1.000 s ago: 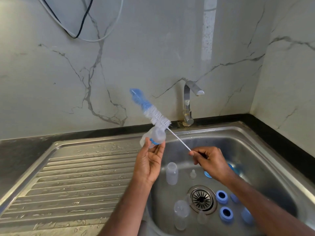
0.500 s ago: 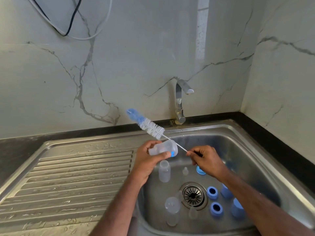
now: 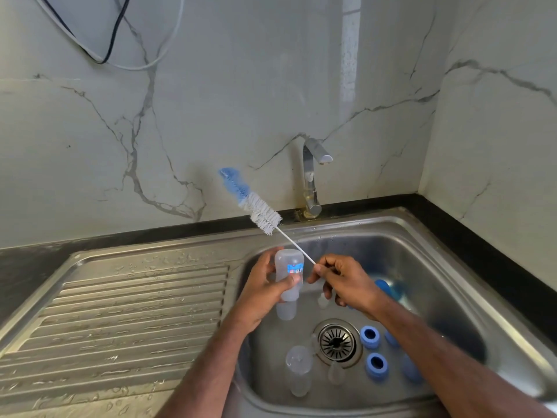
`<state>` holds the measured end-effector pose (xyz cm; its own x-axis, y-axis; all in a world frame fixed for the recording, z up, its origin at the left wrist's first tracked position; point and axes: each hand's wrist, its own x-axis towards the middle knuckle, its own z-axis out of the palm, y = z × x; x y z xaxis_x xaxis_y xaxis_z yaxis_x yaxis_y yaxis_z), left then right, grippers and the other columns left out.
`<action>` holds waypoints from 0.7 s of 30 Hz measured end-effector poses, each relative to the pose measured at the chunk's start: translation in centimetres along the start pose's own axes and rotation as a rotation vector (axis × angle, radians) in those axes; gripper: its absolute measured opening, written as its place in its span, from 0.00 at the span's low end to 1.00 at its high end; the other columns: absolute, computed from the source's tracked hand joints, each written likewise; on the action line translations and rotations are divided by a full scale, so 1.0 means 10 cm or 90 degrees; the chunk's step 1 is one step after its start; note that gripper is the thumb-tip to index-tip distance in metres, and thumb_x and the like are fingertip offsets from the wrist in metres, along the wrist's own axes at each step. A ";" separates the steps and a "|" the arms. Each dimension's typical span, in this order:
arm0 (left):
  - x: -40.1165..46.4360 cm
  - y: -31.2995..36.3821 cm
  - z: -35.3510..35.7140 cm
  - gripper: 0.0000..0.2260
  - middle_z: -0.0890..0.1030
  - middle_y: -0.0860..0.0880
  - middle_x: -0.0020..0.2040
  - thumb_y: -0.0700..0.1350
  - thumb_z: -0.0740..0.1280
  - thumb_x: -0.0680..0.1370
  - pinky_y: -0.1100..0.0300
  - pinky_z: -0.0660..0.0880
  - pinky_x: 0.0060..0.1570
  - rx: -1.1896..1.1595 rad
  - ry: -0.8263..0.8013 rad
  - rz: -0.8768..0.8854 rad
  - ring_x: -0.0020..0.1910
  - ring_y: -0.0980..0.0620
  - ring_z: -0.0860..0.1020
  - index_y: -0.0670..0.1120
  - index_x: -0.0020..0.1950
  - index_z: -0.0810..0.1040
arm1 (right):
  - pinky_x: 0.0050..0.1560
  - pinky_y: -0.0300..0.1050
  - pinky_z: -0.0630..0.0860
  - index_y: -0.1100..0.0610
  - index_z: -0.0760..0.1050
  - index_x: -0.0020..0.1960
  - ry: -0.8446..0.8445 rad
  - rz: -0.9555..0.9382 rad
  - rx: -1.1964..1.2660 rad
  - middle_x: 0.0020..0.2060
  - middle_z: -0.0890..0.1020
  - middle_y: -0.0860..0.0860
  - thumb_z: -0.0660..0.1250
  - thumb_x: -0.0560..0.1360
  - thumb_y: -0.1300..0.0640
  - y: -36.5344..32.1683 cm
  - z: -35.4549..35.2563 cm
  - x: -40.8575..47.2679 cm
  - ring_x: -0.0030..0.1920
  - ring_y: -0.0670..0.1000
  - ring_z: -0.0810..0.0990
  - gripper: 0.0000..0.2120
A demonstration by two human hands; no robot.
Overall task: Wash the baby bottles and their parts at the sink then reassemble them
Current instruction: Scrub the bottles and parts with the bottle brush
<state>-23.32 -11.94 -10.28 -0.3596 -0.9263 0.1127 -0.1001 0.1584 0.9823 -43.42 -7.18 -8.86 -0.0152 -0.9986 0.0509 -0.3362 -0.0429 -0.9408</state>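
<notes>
You've turned the bottle [image 3: 287,274] upright in your gripping left hand [image 3: 265,292], right hand [image 3: 343,282] pinching the brush [image 3: 259,211] stem, bristles outside.

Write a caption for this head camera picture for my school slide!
Over the sink, the left hand holds a baby bottle while the right hand pinches a bottle brush.

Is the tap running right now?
Off. No stream falls from the tap spout into the sink, though droplets dot the steel.
</notes>
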 end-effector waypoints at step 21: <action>-0.02 -0.21 -0.12 0.27 0.79 0.50 0.48 0.41 0.82 0.60 0.63 0.74 0.44 0.296 0.063 -0.001 0.44 0.54 0.76 0.49 0.52 0.72 | 0.26 0.38 0.69 0.56 0.79 0.48 0.042 0.042 -0.057 0.42 0.87 0.49 0.63 0.83 0.56 0.09 -0.22 0.05 0.31 0.47 0.78 0.08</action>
<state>-21.93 -12.45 -12.22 -0.2714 -0.9511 0.1474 -0.5129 0.2725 0.8140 -45.82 -7.70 -8.97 -0.1007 -0.9948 0.0142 -0.4148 0.0290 -0.9094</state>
